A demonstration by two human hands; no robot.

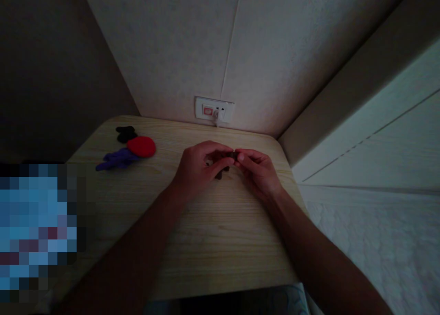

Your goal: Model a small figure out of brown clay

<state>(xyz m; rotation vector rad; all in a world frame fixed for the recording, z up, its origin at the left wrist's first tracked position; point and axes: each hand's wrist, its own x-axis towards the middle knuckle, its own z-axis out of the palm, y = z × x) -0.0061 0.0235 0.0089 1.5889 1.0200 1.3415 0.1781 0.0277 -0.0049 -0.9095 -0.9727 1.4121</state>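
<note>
Between the fingertips of both hands is a small dark brown piece (pixel 233 155) that looks like modelling clay. My left hand (pixel 199 164) pinches it from the left, with thumb and fingers closed. On the other side, my right hand (pixel 258 169) grips it between thumb and forefinger. Below my left thumb, more dark brown clay (pixel 219 174) shows in part; whether it joins the held piece I cannot tell. To the left on the table lie a flat red oval of clay (pixel 141 147), a bumpy purple clay piece (pixel 118 158) and black clay lumps (pixel 126 134).
The light wooden table (pixel 220 241) has rounded back corners and meets the wall. A wall socket (pixel 215 110) with a white plug sits just behind my hands. At right stands a pale panel (pixel 360 136) beside a white quilted surface (pixel 374 241). A blurred-out patch covers the lower left.
</note>
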